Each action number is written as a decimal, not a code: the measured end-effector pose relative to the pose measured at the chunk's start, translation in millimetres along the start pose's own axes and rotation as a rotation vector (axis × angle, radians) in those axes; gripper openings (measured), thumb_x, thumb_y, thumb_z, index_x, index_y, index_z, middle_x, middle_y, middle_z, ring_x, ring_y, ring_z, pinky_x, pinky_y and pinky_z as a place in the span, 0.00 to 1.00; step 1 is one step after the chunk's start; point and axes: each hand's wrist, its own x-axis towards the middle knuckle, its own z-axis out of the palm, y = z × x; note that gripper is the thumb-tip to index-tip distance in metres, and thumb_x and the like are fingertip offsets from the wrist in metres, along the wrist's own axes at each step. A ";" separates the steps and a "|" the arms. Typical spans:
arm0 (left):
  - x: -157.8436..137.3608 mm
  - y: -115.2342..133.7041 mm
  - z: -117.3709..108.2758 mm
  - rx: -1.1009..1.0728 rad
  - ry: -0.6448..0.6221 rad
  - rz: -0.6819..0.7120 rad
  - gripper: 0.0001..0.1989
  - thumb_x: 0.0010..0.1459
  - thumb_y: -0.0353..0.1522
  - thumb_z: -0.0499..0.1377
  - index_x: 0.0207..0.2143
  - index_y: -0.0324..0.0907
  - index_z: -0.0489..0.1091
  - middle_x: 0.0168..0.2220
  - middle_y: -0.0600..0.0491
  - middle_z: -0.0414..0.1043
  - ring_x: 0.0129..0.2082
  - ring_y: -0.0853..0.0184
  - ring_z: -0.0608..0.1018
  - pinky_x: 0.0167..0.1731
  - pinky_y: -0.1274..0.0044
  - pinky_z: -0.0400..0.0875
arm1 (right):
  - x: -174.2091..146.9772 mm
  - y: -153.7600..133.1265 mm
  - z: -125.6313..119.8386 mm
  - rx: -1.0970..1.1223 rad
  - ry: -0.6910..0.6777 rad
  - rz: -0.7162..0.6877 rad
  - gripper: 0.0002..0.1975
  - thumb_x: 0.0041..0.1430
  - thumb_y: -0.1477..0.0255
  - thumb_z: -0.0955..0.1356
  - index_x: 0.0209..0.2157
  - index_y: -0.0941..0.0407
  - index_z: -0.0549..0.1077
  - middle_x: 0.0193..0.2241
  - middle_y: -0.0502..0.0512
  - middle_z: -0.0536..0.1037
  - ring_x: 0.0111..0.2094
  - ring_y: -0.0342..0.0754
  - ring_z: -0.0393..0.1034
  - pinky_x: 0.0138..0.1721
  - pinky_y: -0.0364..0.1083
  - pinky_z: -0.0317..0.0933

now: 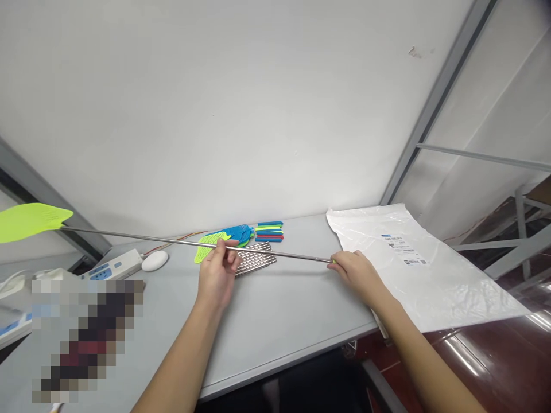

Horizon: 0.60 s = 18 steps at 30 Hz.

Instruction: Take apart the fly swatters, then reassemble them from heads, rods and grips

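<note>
A fly swatter with a yellow-green head [32,221] and a long, thin metal rod [142,237] stretches across the view above the table. My left hand [218,269] pinches the rod near its middle. At the rod's right end, my right hand [355,272] is closed around the handle, of which only a bit of yellow-green shows. Behind my left hand lie a yellow-green swatter head [210,246] and a pile of blue swatter heads [236,232]. Several metal rods [253,259] lie side by side there, partly covered by my left hand. Coloured handles [269,232] form a small row behind them.
A white plastic mailing bag [413,281] with a label covers the table's right end and overhangs its edge. On the left are a power strip [112,267], a white rounded object [155,261] and a pixelated dark item [94,338]. A pale wall [258,115] rises behind the table [275,321].
</note>
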 end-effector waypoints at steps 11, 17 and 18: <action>-10.5 -23.7 12.9 -0.028 -0.014 -0.084 0.16 0.51 0.43 0.64 0.30 0.38 0.70 0.19 0.62 0.52 0.18 0.79 0.57 0.21 0.83 0.57 | 3.2 -17.2 -1.5 -0.086 0.017 -0.035 0.16 0.68 0.64 0.56 0.32 0.55 0.69 0.27 0.51 0.76 0.27 0.45 0.68 0.30 0.44 0.48; -27.7 -32.1 19.0 0.181 -0.167 -0.125 0.17 0.55 0.44 0.60 0.35 0.38 0.73 0.21 0.59 0.57 0.20 0.77 0.59 0.22 0.81 0.55 | 18.2 -47.0 3.9 -0.052 -0.040 -0.066 0.15 0.68 0.65 0.57 0.31 0.54 0.68 0.27 0.51 0.77 0.27 0.45 0.68 0.30 0.45 0.49; -27.4 -29.4 16.1 0.221 -0.180 -0.130 0.17 0.55 0.44 0.60 0.36 0.38 0.74 0.21 0.59 0.57 0.21 0.77 0.59 0.23 0.81 0.55 | 18.4 -45.9 4.1 -0.038 -0.050 -0.075 0.15 0.68 0.65 0.57 0.31 0.54 0.68 0.28 0.51 0.77 0.28 0.45 0.68 0.30 0.45 0.49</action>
